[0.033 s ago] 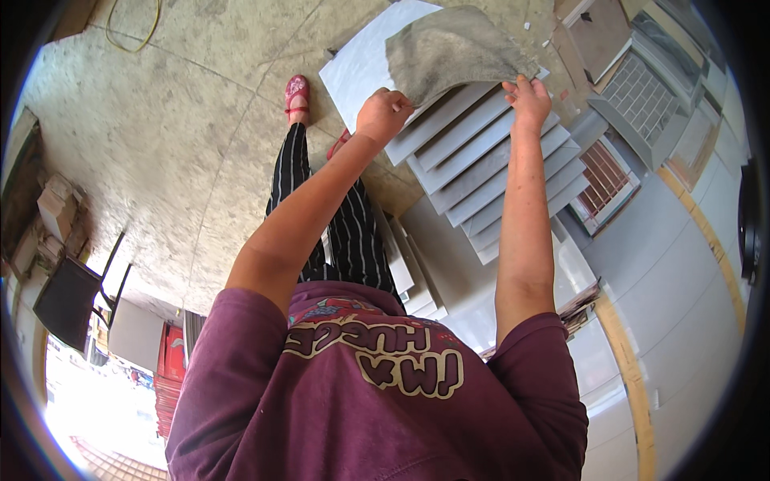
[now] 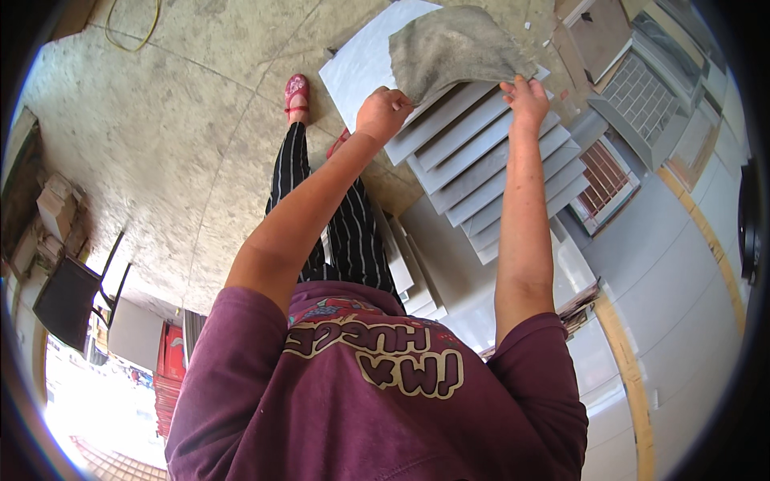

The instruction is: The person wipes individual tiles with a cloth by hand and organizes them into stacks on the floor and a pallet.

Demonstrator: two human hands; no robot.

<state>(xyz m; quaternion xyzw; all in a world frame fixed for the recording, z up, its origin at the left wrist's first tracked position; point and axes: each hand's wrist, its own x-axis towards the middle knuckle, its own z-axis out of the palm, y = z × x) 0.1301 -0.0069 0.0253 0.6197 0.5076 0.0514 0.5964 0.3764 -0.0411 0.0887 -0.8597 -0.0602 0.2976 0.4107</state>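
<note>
A grey-brown cloth [image 2: 457, 52] is spread over the far part of a pale, marbled flat panel [image 2: 358, 58], its near edge lifted a little. My left hand [image 2: 383, 112] pinches the cloth's near left corner, over the panel's edge. At the near right corner my right hand [image 2: 527, 100] grips the cloth between thumb and fingers, the other fingers partly spread. Between and below my hands a stack of grey tile-like slabs [image 2: 469, 164] fans toward me in steps. What lies under the cloth is hidden.
More slabs [image 2: 413, 268] lean on edge beside my legs. To the right stand a brick-patterned panel [image 2: 638, 96] and a framed red panel [image 2: 603, 178]. A black chair [image 2: 70, 301] is at the left, and a yellow cord [image 2: 128, 48] lies on the concrete floor [image 2: 184, 144].
The cloth has settled flatter, and its left edge has shifted slightly to the right. My right hand has moved a touch to the left; my left hand is almost unmoved.
</note>
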